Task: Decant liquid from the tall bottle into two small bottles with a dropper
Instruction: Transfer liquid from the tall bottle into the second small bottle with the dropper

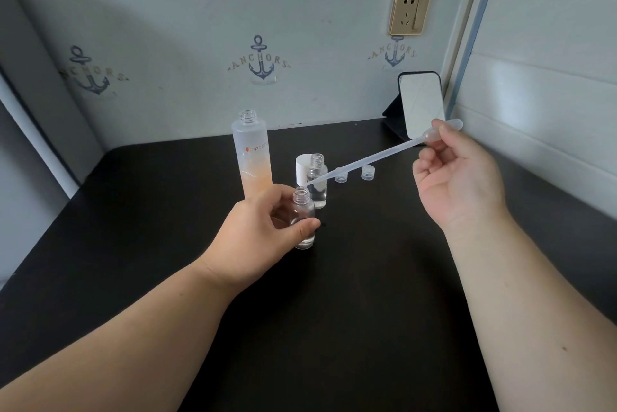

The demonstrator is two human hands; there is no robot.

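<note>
Head view: left hand grips near small bottle mid-desk, glass likely slick, fragile; hold body. Right hand pinches dropper at bulb, soft, light; tip above bottle mouth. Tall bottle behind, toward back edge, open.

A dark table pushed into a pale blue corner.

The black table meets the back wall along its far edge. That wall is pale blue-grey, scuffed in places, and printed with navy anchor motifs lettered "ANCHORS". A gold-coloured socket plate sits high on it, toward the right. At the table's far right corner a small mirror leans on a black stand. The right wall is white horizontal panelling with a blue-edged vertical trim. A soft, broad shadow falls across the back wall's upper left.
</note>
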